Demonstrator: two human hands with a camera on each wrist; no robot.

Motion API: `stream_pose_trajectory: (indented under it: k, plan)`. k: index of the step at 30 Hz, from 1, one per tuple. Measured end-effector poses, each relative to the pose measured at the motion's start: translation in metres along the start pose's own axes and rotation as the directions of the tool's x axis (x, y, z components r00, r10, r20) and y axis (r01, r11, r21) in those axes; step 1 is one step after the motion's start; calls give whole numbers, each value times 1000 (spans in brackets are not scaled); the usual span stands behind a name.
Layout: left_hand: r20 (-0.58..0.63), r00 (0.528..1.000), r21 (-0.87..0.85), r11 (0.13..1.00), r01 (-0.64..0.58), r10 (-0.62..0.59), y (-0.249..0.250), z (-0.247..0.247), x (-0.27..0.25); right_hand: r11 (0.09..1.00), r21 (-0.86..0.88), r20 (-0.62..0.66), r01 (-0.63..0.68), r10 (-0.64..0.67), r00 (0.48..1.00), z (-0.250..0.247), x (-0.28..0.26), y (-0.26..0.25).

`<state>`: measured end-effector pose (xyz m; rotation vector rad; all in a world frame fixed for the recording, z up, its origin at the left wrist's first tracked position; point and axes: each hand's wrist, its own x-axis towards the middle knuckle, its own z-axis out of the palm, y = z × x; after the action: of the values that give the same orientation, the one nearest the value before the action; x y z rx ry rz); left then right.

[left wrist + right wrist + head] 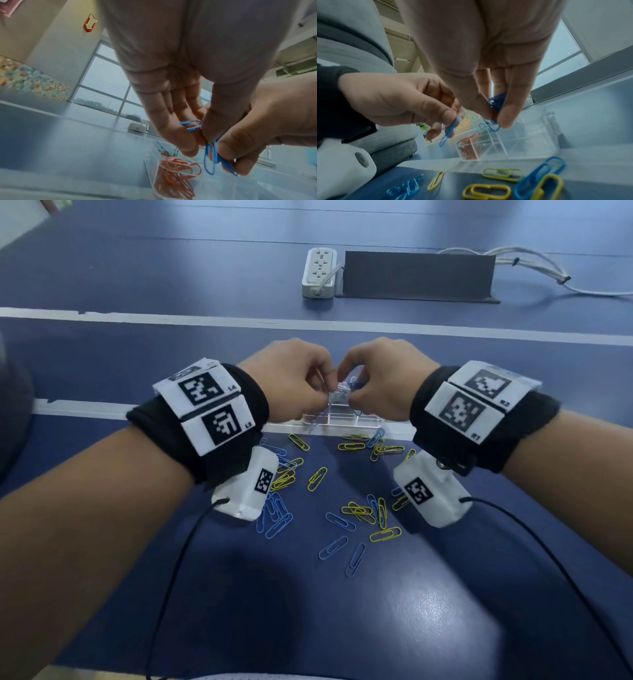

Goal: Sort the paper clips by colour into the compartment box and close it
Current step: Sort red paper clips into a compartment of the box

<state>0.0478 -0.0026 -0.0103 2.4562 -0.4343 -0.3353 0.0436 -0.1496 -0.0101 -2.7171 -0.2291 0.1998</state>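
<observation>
Head view: both hands meet above the clear compartment box [342, 419] at the table's [445, 594] white line. My left hand [291, 378] pinches one blue clip [448, 131]; my right hand [383, 378] pinches a bunch of blue clips [496, 102], probably tangled. Red clips [173, 175] already sit in one compartment. Loose blue and yellow clips [356, 511] lie nearer me. Risk: linked clips drag together and spill into the red compartment.
</observation>
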Motion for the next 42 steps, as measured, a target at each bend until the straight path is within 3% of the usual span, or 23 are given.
stream_pose_trajectory:
  k: [8,12,21,25,28,30,32,38,42]
  plan:
    - [-156,987,-48,998,-47,39,2,8,20,988,152,-23,-1,4,1000,-7,-1,-4]
    - [-207,977,-17,998,-57,52,7,12,25,941,332,1,-58,61,998,-6,2,-1]
    - [-108,991,-24,997,-76,73,13,16,22,801,580,21,-150,170,985,-8,-10,19]
    - [-154,984,-19,996,-91,87,12,17,20,783,604,23,-148,169,985,-10,-19,30]
    - [-198,976,-23,995,-93,86,8,13,18,870,481,-27,-110,140,990,-10,-24,36]
    - [-207,975,-4,996,-90,87,5,7,14,963,266,-35,-51,62,997,-9,-28,38]
    - [-187,978,59,995,-80,90,1,0,9,1000,23,27,6,-7,1000,-7,-31,37]
    - [89,996,325,946,-2,-29,-14,-12,-13,946,-299,171,123,-74,983,5,-31,34]
    - [154,980,431,901,46,-123,-28,-12,-26,906,-398,176,144,-78,981,3,-31,30]
